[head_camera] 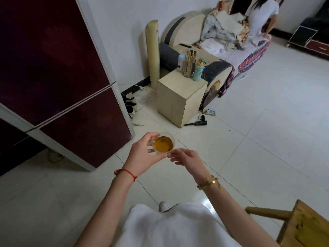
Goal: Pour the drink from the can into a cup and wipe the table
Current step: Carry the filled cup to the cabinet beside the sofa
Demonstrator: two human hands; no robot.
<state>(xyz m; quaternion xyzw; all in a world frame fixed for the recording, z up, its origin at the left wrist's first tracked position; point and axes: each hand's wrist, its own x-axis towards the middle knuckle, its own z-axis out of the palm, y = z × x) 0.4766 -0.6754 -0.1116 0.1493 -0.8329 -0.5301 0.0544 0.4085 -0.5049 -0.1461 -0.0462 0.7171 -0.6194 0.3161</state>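
Note:
A clear plastic cup [162,143] holding an amber-orange drink is held in the air above the white tiled floor, in front of my body. My left hand [142,154] wraps around its left side and underside and carries it. My right hand [187,158] is at the cup's lower right, and its fingertips touch the rim. No can and no cloth are in view.
A dark red fridge [71,86] stands at the left. A small wooden cabinet [179,97] with bottles on top is ahead. A hair dryer [197,123] lies on the floor. A wooden stool [302,227] is at lower right. Another person [260,15] stands by a sofa [222,50].

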